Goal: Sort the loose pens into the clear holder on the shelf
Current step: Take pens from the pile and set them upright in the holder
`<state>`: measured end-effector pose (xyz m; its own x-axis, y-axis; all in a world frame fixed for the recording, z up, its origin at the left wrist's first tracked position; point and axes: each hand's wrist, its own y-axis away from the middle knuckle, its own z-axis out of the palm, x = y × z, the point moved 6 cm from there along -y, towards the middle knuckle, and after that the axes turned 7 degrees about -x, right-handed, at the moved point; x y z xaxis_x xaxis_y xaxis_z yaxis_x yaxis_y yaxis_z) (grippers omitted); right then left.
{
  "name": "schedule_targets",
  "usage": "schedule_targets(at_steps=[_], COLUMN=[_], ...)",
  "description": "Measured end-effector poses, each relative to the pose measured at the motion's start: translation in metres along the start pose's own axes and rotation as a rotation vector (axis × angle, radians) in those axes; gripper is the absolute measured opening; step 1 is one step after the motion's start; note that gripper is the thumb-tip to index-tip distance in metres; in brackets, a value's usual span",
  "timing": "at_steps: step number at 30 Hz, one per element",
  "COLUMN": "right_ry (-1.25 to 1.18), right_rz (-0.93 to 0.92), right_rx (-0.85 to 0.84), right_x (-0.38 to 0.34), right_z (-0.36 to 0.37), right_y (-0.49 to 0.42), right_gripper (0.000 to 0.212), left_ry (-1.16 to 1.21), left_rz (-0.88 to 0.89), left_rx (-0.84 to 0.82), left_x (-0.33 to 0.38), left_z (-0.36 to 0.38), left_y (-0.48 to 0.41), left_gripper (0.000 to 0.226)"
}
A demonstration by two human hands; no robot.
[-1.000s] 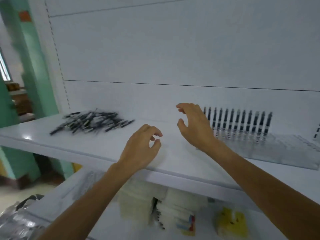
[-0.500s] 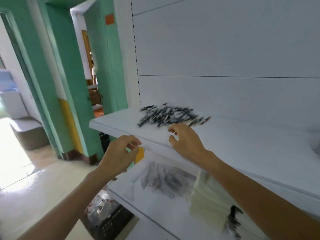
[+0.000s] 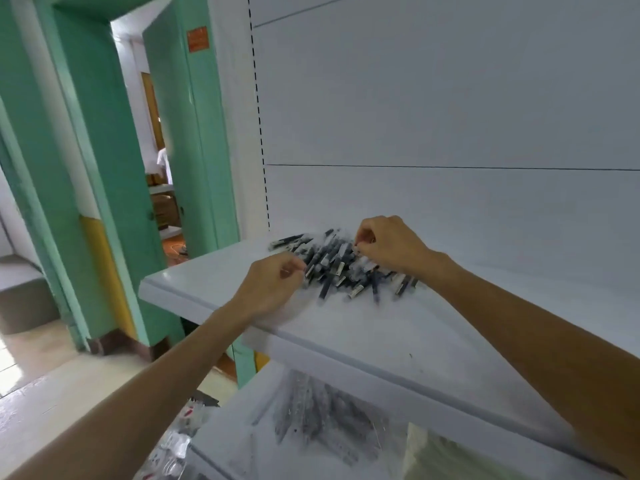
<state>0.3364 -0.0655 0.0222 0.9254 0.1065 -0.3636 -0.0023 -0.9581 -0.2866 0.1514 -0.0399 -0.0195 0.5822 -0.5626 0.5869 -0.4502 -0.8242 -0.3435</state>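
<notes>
Green doorframe [image 3: 104, 188] far left. Left hand [image 3: 273, 289] at pile's left edge, fingers curled, tips touching pens; grip on any pen unclear. Pens [image 3: 337, 263] heaped near shelf [image 3: 214, 289] left end. Right hand [image 3: 389, 245] over pile's back right, fingertips pinched among pens; hold unclear. Holder out of view.

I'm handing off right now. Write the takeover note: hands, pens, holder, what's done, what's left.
Left hand: at the near-left edge of the pen pile, fingers curled on pens; grip unclear through blur.
Right hand: on the far-right side of the pile, fingertips pinching in; also unclear whether a pen is held.
Pens: all lie in one loose heap near the left end of the shelf.
Holder: out of view.
Done: both hands are at the pile.
Left: take pens and slot them into the holder until the pile is gone.
</notes>
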Motion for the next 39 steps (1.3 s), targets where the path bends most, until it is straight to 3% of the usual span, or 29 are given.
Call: schedule_targets(at_steps=[12,18,22,27,34,39], right_ry=[0.108,0.126,0.154,0.118,0.137,0.0], right_rz=[0.121,0.215,0.257,0.279,0.346,0.346], right_rx=[-0.123,-0.117,-0.117,-0.11,-0.117,0.053], right_x=[0.007,0.011,0.012,0.008,-0.002,-0.011], right_z=[0.04,0.038,0.042,0.043,0.047,0.037], right_y=[-0.056,-0.067,-0.068,-0.07,-0.063,-0.054], right_gripper=[0.017,0.014,0.014,0.015,0.024,0.01], left_ry=[-0.18,-0.155,-0.14,-0.12,0.355,0.632], left_rz=[0.089,0.004,-0.037,0.018,-0.032,0.087], left_rx=[-0.143,-0.393,-0.478,-0.484,-0.401,-0.37], left_x=[-0.019,-0.024,-0.023,-0.025,-0.029,-0.023], left_z=[0.032,0.029,0.032,0.031,0.016,-0.002], left_y=[-0.093,-0.115,-0.117,-0.114,-0.111,-0.089], left_gripper=[0.018,0.018,0.04,0.04,0.021,0.021])
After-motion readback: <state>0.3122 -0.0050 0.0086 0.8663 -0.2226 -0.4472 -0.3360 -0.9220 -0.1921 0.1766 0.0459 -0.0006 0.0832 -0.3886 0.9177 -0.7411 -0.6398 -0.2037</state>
